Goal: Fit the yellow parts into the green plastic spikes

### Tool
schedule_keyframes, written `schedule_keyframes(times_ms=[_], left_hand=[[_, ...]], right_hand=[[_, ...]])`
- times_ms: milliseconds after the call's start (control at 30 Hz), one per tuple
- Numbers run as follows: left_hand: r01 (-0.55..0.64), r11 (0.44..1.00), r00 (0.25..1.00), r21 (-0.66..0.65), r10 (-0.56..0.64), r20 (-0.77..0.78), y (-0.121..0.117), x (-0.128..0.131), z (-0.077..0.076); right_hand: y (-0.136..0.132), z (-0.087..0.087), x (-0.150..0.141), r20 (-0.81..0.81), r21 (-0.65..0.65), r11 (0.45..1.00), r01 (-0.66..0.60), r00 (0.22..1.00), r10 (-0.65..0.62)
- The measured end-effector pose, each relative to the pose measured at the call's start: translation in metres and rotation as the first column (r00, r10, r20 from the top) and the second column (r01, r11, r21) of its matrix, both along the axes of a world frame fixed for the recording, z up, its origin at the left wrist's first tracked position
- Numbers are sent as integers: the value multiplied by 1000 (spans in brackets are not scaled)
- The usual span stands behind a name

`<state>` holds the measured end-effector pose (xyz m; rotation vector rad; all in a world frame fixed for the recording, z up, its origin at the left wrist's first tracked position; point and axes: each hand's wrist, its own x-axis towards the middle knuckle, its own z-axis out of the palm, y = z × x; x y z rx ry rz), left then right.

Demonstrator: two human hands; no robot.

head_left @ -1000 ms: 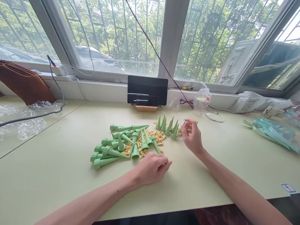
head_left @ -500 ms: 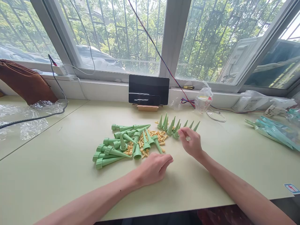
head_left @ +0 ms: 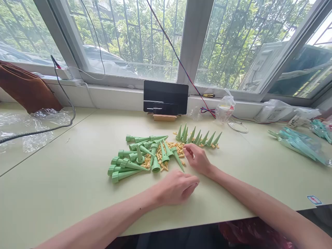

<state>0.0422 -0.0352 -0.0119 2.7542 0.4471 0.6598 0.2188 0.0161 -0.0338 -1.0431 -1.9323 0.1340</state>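
My left hand (head_left: 180, 187) is closed low over the tabletop, in front of the pile; whatever its curled fingers hold, if anything, is hidden. To its right and farther back, my right hand (head_left: 197, 159) has its thumb and fingers bent together at the right edge of a heap of small yellow pegs (head_left: 164, 167). I cannot make out what is between those fingertips. Green plastic watering spikes (head_left: 127, 175) lie on and left of the heap, a few standing point up. Behind my right hand, several upright spikes (head_left: 203, 139) stand in a group with yellow pegs at their bases.
A dark tablet (head_left: 166, 95) leans in a stand at the back of the table (head_left: 85, 207). Right of it are bundled wires (head_left: 208, 110), a bagged cup (head_left: 225, 110) and a white cable (head_left: 237, 127). Teal plastic packaging (head_left: 298, 143) lies far right; clear wrap (head_left: 36, 138) lies left.
My right hand has left the upright spikes and moved left and nearer to the yellow pegs. The left hand stays closed and has shifted slightly right. The view has shifted a little.
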Motion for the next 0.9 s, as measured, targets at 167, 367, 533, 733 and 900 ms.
schedule_keyframes(times_ms=[167, 367, 533, 733, 900], left_hand=[[-26, 997, 1000, 73, 26, 0, 2, -2, -1], [-44, 994, 999, 99, 43, 11, 2, -3, -2], [-55, 996, 998, 74, 55, 12, 1, -2, -4], [-67, 996, 998, 63, 65, 25, 2, -1, -5], [-68, 996, 998, 51, 67, 24, 2, -1, -6]], right_hand=[[11, 3, -8, 19, 20, 1000, 21, 1000, -21], [12, 3, -10, 123, 18, 1000, -24, 992, 22], [9, 3, -11, 258, -40, 996, -77, 962, 85], [10, 4, -14, 322, -114, 990, -85, 939, 118], [11, 6, -13, 317, -135, 986, -102, 938, 140]])
